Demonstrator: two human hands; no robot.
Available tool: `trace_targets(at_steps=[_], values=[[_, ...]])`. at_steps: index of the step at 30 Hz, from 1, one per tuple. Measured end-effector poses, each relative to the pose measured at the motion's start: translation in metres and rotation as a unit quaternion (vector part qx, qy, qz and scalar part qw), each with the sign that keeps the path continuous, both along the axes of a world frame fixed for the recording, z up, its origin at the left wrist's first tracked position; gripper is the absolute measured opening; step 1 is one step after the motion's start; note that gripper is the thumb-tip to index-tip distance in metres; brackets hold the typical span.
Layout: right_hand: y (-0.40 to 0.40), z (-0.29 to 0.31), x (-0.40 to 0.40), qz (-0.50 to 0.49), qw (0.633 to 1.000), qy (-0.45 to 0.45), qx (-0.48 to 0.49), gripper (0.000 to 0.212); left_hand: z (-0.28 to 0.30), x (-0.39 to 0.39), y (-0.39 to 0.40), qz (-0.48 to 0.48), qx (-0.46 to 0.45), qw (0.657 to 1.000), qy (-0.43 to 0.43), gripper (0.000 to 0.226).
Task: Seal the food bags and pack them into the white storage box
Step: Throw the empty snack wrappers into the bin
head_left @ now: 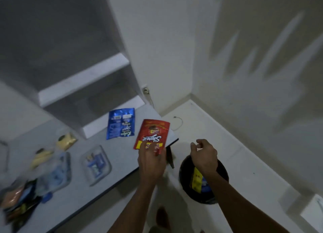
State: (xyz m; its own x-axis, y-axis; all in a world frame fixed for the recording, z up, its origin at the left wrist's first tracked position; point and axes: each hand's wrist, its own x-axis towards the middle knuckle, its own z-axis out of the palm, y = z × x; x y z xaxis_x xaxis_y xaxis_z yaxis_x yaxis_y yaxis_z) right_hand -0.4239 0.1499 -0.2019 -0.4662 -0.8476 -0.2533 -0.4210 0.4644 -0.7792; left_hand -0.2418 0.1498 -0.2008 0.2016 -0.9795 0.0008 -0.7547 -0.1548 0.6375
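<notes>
The left hand (151, 161) is gripping the lower end of a red food bag (151, 133), thumb and fingers pinching it, and is holding it over the near right corner of the grey tabletop (97, 185), the bag's printed face turned up and its far end pointing away from the person. The right hand (204, 155) is hanging in the air to the right, apart from the bag, with its fingers loosely curled and nothing in them. Directly beneath that hand a round black bin (222, 169) is standing on the white floor (244, 154), with a yellow wrapper (197, 179) and some blue packaging lying inside it. A blue food bag (121, 123) is lying flat on the tabletop just beyond and to the left of the red one, not touching it. Nearer the person, a clear square container (95, 164) holding blue packets is sitting on the tabletop, well left of the left hand. Further left two yellowish pouches (66, 140) are lying side by side, and a heap of mixed packets (19, 203) is piled at the near left edge; all of this is badly blurred, so what they are in detail cannot be told. Behind the tabletop a white shelf unit (82, 80) is standing open against the wall.
</notes>
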Motion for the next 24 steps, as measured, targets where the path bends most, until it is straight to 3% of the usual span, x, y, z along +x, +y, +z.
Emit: trace_targets(at_steps=[6,13,16,24], values=[[-0.041,0.002,0.053,0.021,1.0,0.005,-0.001,0.041,0.001,0.08,-0.028,0.096,0.024,0.995,-0.007,0.052],[-0.115,-0.027,0.097,0.002,0.998,0.035,0.058,0.055,-0.024,0.154,-0.119,0.178,0.065,0.982,-0.022,0.05],[-0.147,-0.047,0.105,-0.005,0.994,0.059,0.094,0.062,-0.045,0.173,-0.156,0.196,0.094,0.974,-0.068,0.049],[-0.192,-0.093,0.115,-0.012,0.977,0.109,0.185,0.083,-0.094,0.197,-0.2,0.252,0.215,0.943,-0.045,0.065]])
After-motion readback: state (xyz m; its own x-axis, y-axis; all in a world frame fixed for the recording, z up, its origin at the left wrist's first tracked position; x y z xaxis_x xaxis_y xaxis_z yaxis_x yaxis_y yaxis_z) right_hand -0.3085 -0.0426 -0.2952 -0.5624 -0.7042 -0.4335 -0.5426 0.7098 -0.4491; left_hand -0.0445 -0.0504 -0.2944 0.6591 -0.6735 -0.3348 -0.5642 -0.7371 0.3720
